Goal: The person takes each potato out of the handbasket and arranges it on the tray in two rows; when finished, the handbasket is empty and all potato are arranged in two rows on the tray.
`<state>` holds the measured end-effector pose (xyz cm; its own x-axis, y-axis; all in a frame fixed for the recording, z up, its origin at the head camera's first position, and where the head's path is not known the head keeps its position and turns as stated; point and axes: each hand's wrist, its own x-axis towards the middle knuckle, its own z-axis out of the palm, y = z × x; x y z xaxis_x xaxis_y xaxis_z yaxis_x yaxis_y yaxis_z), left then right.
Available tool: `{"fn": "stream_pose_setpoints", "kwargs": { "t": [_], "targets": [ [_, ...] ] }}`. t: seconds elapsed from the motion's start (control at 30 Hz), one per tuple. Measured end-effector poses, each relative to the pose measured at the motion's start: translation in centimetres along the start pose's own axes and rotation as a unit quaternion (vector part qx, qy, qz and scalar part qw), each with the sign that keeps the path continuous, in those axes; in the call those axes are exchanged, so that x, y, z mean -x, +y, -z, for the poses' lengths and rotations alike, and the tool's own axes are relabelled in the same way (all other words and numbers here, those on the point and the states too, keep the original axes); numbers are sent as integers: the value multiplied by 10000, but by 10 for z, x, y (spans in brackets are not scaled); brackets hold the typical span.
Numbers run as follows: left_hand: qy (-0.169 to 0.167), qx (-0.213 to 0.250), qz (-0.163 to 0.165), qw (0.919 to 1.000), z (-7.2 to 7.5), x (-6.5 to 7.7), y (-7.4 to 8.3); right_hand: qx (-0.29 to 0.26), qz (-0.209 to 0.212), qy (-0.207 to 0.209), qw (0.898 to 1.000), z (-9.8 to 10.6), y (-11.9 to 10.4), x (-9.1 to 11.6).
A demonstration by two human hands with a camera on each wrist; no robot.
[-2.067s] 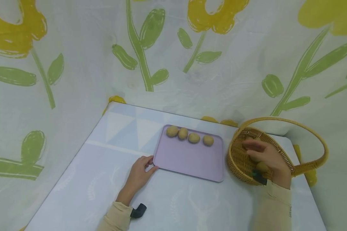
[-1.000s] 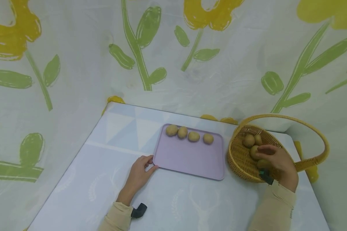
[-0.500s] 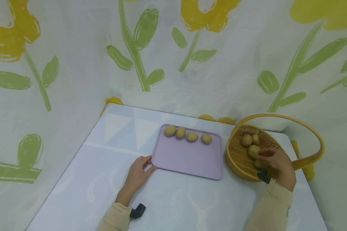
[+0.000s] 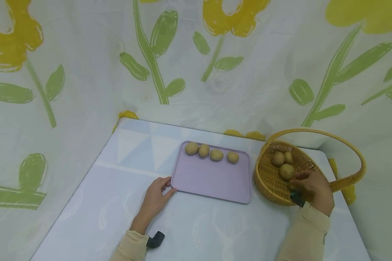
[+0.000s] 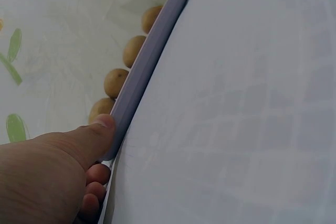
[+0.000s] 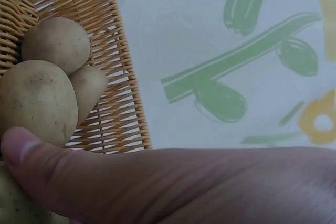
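Note:
My left hand (image 4: 155, 197) pinches the near left corner of a lilac tray (image 4: 212, 185), thumb on the rim (image 5: 142, 72) and the other fingers curled below it. A row of several potatoes (image 4: 216, 155) lies along the tray's far side. At the right, my right hand (image 4: 315, 188) reaches into a wicker basket (image 4: 269, 181). There it grips a potato (image 6: 23, 198), with the thumb laid over it; most of that potato is hidden. Beside this hand, three more potatoes (image 6: 37, 100) rest together in the basket.
The basket's tall handle (image 4: 317, 131) arches over its far and right sides. A pale patterned cloth covers the table (image 4: 183, 224), and a flowered curtain (image 4: 94, 72) hangs behind and at both sides. Black wrist mounts (image 4: 156, 239) sit on the sleeves.
My right hand has drawn back from the far part of the basket and closed over the nearest potato, uncovering the other three. The left hand has stayed at the tray corner.

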<state>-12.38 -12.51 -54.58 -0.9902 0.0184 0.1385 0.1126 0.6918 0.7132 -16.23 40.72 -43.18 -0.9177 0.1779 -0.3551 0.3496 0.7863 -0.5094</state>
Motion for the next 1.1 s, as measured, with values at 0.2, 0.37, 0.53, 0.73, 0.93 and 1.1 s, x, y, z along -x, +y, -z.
{"fn": "stream_pose_setpoints", "kwargs": {
  "t": [0.2, 0.37, 0.53, 0.73, 0.93, 1.1],
  "targets": [
    [24, 24, -23, 10000, 0, 1, 0, 39, -137, -82, 9999, 1, -3, 2],
    [31, 45, -18, 10000, 1, 1, 1, 256, -61, -107, 9996, 1, -4, 0],
    [31, 42, 2, 10000, 2, 0, 1, 320, 22, -160, 9994, -1, -3, -2],
    [10, 49, 9, 10000, 1, 0, 1, 326, -47, -189, 9993, -1, -5, -1],
    [18, 64, 3, 10000, 0, 0, 1, 384, 64, -156, 9991, -1, -5, 0],
    [51, 46, -26, 10000, 2, 0, 1, 438, 243, -200, 9985, -1, -8, 1]
  ]
}}
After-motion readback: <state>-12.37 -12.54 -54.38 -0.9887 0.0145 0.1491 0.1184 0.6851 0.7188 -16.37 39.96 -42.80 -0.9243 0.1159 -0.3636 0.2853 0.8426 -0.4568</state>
